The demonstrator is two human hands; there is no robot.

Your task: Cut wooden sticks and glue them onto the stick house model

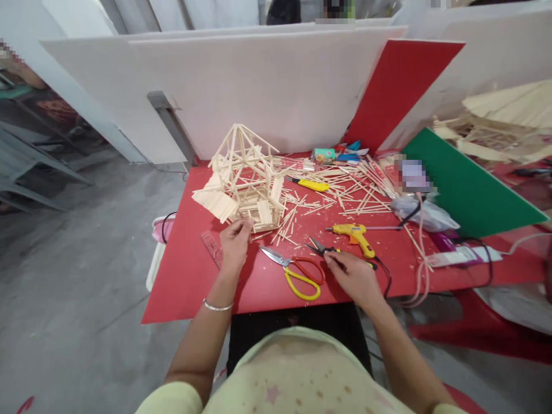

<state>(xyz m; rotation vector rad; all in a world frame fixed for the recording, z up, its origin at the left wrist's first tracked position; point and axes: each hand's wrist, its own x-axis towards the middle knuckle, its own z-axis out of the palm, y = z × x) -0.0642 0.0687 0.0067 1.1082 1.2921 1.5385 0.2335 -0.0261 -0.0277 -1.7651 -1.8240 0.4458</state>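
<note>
A house model of thin wooden sticks (pixel 241 178) stands on the red table (pixel 190 276) at its left. My left hand (pixel 235 244) is closed in a pinch at the model's near edge, touching its lower sticks. My right hand (pixel 351 276) rests on the table with fingers curled over the handles of small dark cutters (pixel 319 248). Red and yellow scissors (pixel 295 270) lie between my hands. A yellow glue gun (pixel 356 236) lies just beyond my right hand.
Loose sticks (pixel 345 190) litter the table's middle and back. A yellow utility knife (pixel 310 184), a pink ruler (pixel 211 246), a green board (pixel 466 184), a red board (pixel 397 86) and white boards (pixel 259 86) surround the work. Cables (pixel 474 253) trail at right.
</note>
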